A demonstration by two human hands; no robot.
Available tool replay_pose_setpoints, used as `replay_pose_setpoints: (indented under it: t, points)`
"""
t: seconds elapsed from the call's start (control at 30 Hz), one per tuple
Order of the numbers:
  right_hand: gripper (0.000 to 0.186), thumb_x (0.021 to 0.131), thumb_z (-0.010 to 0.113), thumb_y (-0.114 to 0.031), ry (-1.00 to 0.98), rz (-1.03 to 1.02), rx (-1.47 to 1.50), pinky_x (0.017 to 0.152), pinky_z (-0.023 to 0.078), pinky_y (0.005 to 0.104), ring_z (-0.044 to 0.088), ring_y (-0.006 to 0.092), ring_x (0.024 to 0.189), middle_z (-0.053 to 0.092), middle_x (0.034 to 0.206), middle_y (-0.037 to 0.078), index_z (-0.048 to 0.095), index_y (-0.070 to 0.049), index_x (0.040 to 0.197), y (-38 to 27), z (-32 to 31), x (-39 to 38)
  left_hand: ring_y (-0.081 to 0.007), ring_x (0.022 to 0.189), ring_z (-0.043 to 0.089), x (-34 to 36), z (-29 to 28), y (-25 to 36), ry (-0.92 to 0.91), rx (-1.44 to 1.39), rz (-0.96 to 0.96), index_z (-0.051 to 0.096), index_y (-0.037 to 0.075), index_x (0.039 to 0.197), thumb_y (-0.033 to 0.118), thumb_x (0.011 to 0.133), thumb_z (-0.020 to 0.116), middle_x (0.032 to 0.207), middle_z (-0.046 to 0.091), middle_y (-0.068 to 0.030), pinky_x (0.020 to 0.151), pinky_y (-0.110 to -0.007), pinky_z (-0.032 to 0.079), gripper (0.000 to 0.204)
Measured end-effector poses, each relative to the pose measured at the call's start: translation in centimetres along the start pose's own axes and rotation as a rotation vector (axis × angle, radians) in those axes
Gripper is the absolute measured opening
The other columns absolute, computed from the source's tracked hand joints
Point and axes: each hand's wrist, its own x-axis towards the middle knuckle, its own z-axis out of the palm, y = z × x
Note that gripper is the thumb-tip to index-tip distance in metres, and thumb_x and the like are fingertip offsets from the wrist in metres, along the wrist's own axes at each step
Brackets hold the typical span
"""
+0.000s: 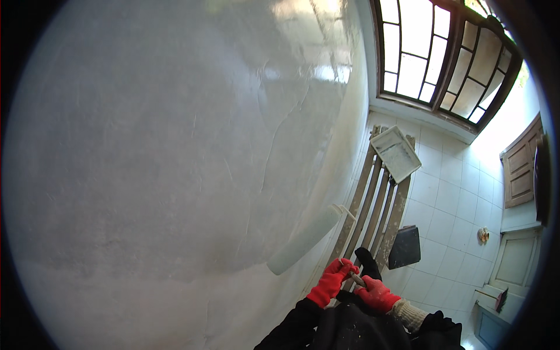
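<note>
A long pale paint roller [306, 240] lies at a slant against the grey-white wall [175, 146]. Its thin wire frame bends back from the upper end toward me. My left hand [332, 283], in a red glove, is closed around the front of the roller's handle, near the wire. Behind it my right hand [378, 294], also red-gloved with a cream knitted cuff, grips the rear of the brownish handle [357, 280]. The wall's upper area looks damp and shiny, with fine wrinkles, and a lighter band runs along its lower part.
I stand in black socks on a slatted wooden bench [366, 204] along the wall. A white paint tray [396, 154] rests on its far end. Beside the bench is a dark flat-sided object [405, 247] on the tiled floor [446, 227]. A barred window [443, 58] is at the far right.
</note>
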Motion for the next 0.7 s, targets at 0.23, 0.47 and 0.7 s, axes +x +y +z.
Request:
replay_pose_setpoints:
  t: [0.23,0.47,0.7]
  points:
    - [0.03,0.08,0.063,-0.027,0.076,-0.188,0.079,0.066,0.045,0.0396,0.06,0.0343,0.076,0.059,0.078,0.017,0.055,-0.003,0.095,-2.4,-5.0,2.6,-0.0203,0.09,0.061,3.2,7.6,7.2,-0.033,0.347,0.179,0.053,0.005,0.094,0.01,0.093,0.049,0.097,0.061,-0.0114,0.083,-0.034,0.049,0.007]
    - [0.031,0.08,0.062,-0.027,0.275,-0.172,-0.154,0.068,0.046,0.0415,0.06,0.0355,0.08,0.06,0.081,0.018,0.054,-0.005,0.101,-9.2,-10.6,1.8,-0.0197,0.084,0.062,6.8,11.9,9.6,-0.015,0.4,0.318,0.052,0.004,0.095,0.009,0.093,0.049,0.09,0.062,-0.0097,0.079,-0.032,0.05,0.007]
    - [0.026,0.082,0.06,-0.024,0.181,-0.24,0.03,0.066,0.046,0.0406,0.06,0.0366,0.075,0.06,0.077,0.019,0.055,-0.005,0.098,-10.4,-14.6,3.5,-0.0189,0.079,0.063,9.9,14.7,11.7,0.099,0.344,0.276,0.051,0.002,0.1,0.012,0.092,0.052,0.086,0.062,-0.0103,0.074,-0.031,0.051,0.013]
